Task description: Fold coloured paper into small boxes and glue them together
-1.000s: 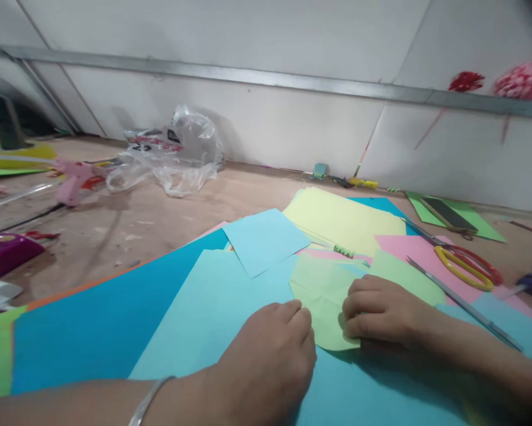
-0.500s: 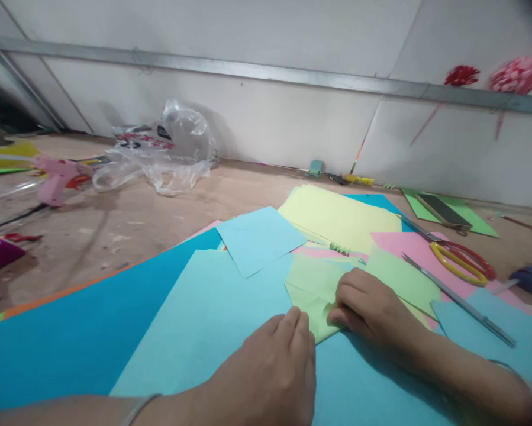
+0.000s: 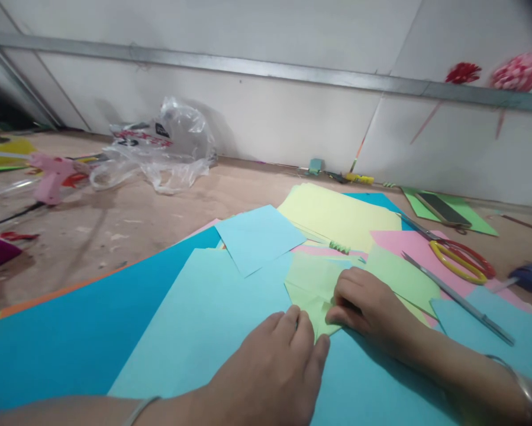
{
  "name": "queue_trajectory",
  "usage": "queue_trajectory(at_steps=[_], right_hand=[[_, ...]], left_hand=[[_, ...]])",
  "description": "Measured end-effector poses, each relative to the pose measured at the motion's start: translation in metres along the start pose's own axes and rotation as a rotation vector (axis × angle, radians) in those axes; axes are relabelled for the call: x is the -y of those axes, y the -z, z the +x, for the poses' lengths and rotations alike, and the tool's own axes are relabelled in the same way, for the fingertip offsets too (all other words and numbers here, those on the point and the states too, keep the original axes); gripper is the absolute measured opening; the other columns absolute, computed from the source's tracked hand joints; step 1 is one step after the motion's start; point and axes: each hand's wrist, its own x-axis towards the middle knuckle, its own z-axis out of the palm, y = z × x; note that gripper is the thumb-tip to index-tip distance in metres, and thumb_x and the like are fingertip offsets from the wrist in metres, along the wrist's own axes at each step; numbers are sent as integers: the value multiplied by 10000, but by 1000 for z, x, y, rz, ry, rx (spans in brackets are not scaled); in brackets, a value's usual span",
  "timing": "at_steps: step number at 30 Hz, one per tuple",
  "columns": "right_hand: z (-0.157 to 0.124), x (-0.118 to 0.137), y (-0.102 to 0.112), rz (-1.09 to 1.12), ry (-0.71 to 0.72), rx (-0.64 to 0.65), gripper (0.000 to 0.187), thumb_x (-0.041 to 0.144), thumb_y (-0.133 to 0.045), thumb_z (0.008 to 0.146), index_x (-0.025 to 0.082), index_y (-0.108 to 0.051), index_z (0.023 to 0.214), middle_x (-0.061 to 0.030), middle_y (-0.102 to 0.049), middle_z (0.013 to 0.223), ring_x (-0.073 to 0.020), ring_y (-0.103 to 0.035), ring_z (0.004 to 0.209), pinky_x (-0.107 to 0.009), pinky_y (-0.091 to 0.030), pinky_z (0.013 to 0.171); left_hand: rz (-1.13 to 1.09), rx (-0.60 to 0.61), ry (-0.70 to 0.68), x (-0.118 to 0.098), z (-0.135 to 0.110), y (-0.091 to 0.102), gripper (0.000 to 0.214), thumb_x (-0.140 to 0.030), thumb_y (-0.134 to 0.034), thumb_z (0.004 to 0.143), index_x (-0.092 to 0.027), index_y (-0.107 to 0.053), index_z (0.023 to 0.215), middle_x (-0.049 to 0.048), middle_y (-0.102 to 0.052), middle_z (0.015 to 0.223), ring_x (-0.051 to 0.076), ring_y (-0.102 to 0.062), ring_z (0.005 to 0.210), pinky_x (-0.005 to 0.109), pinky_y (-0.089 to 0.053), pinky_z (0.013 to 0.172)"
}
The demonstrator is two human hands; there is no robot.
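A small light green paper, partly folded, lies on large blue sheets in front of me. My left hand rests on its lower corner, fingers curled and pressed on the fold. From the right, my right hand presses down on the same paper with bent fingers. Both wrists wear thin bangles.
Yellow, pink and pale blue sheets lie behind the hands. Scissors with yellow and red handles and a thin metal rod lie to the right. A clear plastic bag and a pink glue gun sit at the back left.
The green paper went from lying flat to being folded into a narrower pointed shape. My right hand slid left onto the fold and my left hand shifted slightly forward.
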Motion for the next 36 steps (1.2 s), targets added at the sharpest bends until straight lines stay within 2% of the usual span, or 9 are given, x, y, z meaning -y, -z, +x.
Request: queue_trajectory(at_steps=[6,10,14,17,23,27,30,33,36], right_hand=[[1,-2,2,27,-52,25,401,470,-559,926,191,-472,651,1,-512,624,-138,-437,589,-263,-309,557],[2,-3,1,32,-55,31,397,464,-583,913,189,-475,648,-1,-520,626,-138,-439,589,-258,-313,548],[3,0,1,40,-88,35,391,456,-648,872,187,-478,644,4,-518,631,-135,-434,599,-251,-315,549],[3,-1,2,78,-117,60,394,469,-654,864,186,-487,647,7,-517,640,-132,-436,609,-248,-326,559],[2,-18,12,250,-50,130,483,614,-574,849,181,-507,646,3,-530,646,-132,-447,627,-249,-342,567],[3,-22,26,326,-69,257,305,396,-694,853,179,-540,704,3,-582,712,-131,-486,680,-244,-371,609],[7,-12,30,289,-146,327,193,230,-723,818,179,-553,743,13,-582,741,-124,-480,684,-241,-371,617],[10,1,26,145,-218,276,280,279,-765,775,180,-516,693,14,-543,715,-131,-442,671,-251,-336,597],[8,1,20,104,-181,248,339,340,-781,761,186,-492,675,10,-535,704,-142,-435,675,-259,-317,583]], left_hand=[[-56,156,35,2,8,5,347,-151,-426,932,-114,-580,1240,175,-690,1061,298,-657,880,393,-545,668],[-124,268,65,4,14,9,481,-370,-518,946,-105,-494,1346,130,-668,1006,277,-613,842,377,-509,622],[-180,321,90,7,18,10,499,-474,-556,919,-127,-552,1277,108,-650,1027,276,-591,878,382,-477,655],[-185,319,97,8,19,9,501,-483,-585,903,-126,-568,1254,93,-650,994,260,-584,853,364,-448,635],[-178,324,102,10,21,9,497,-512,-618,875,-159,-593,1225,69,-650,953,249,-576,849,340,-412,616],[-199,330,109,9,21,11,466,-487,-653,859,-162,-605,1189,69,-647,969,253,-576,864,341,-415,628],[-219,316,106,10,21,13,444,-475,-663,856,-161,-608,1165,69,-638,964,253,-572,871,345,-419,638],[-208,308,97,12,21,11,458,-488,-672,845,-164,-603,1161,66,-633,954,245,-566,850,339,-410,620],[-179,250,94,12,20,7,476,-532,-663,838,-168,-604,1141,54,-626,908,226,-554,804,325,-376,580]])
